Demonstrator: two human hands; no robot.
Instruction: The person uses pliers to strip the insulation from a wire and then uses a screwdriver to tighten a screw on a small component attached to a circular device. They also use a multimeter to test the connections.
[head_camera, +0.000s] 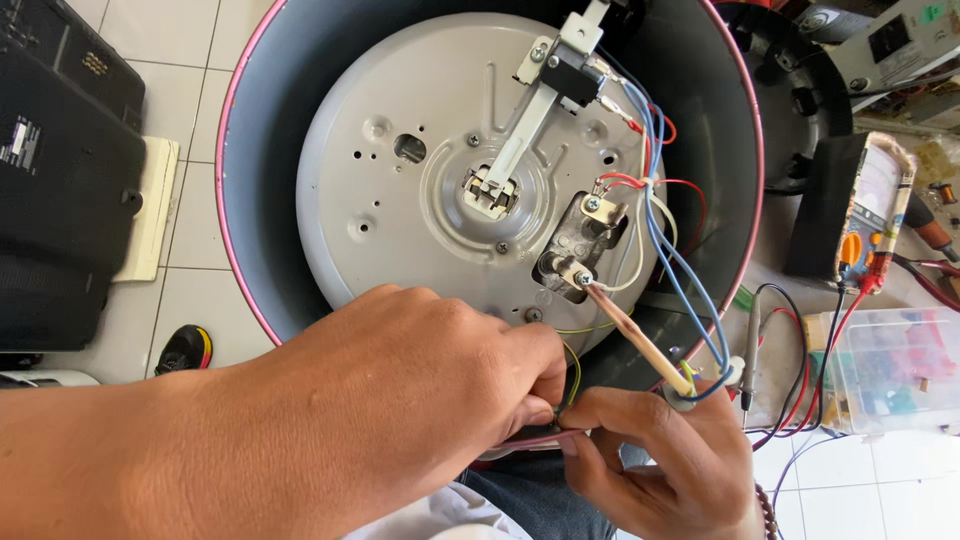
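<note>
An upturned round appliance with a grey body and pink rim (232, 200) fills the middle, its silver base plate (400, 220) exposed. My left hand (430, 375) reaches in from the left and pinches a thin yellow-green wire (573, 372) at the near rim. Fingertip to fingertip with it, my right hand (665, 455) is curled around the ends of the blue wires (680, 270) and a tan sleeved lead (630, 330). That lead runs up to a screw terminal (583, 280). Exactly what sits between the fingertips is hidden.
A metal lever with a black switch (560, 75) crosses the plate. To the right lie a multimeter (865, 205), its red and black leads (800, 370), and a clear plastic box of small parts (890, 370). A black device (60, 200) is on the tiled floor at left.
</note>
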